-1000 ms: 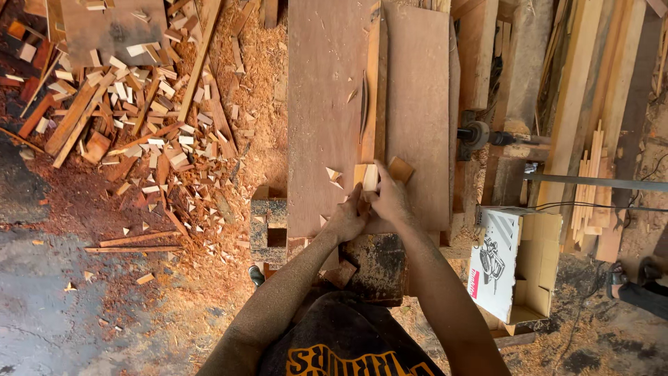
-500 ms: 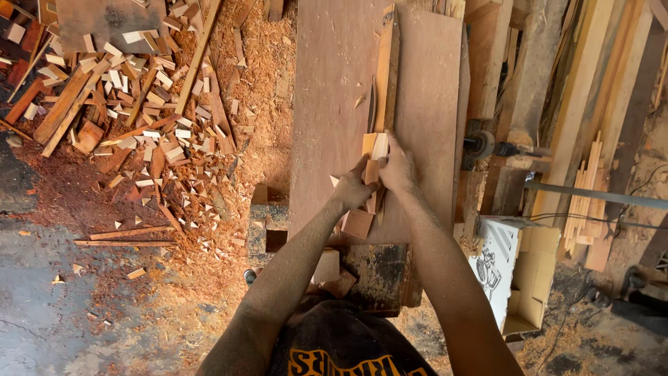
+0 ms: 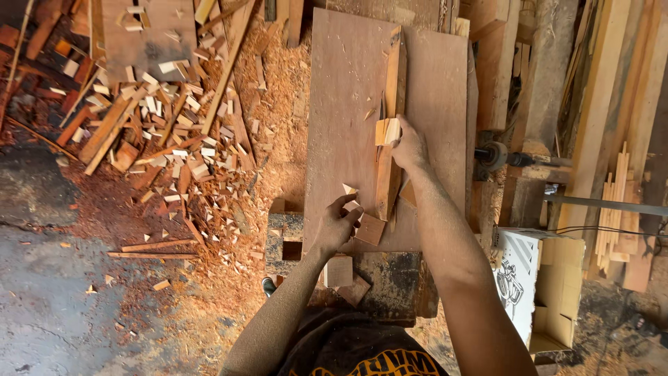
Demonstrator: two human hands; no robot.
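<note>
My right hand [image 3: 410,148] presses a small pale wood block [image 3: 387,131] against a long wooden guide strip [image 3: 391,125] on the brown saw table [image 3: 348,104], close to the thin blade [image 3: 381,108] that stands up in the slot. My left hand [image 3: 337,224] rests at the table's near edge, its fingers around a small wood offcut [image 3: 351,206], beside a square brown block [image 3: 369,229]. A little triangular chip [image 3: 348,189] lies just above that hand.
Several wood scraps and sawdust cover the floor at left [image 3: 160,132]. Long planks [image 3: 612,104] lean at right beside a motor shaft [image 3: 497,156]. A cardboard box [image 3: 539,285] stands at lower right. More square blocks [image 3: 339,271] lie on the dark bench below the table.
My right hand has pushed the pale block farther along the guide, away from me. My left hand has dropped back to the table's near edge.
</note>
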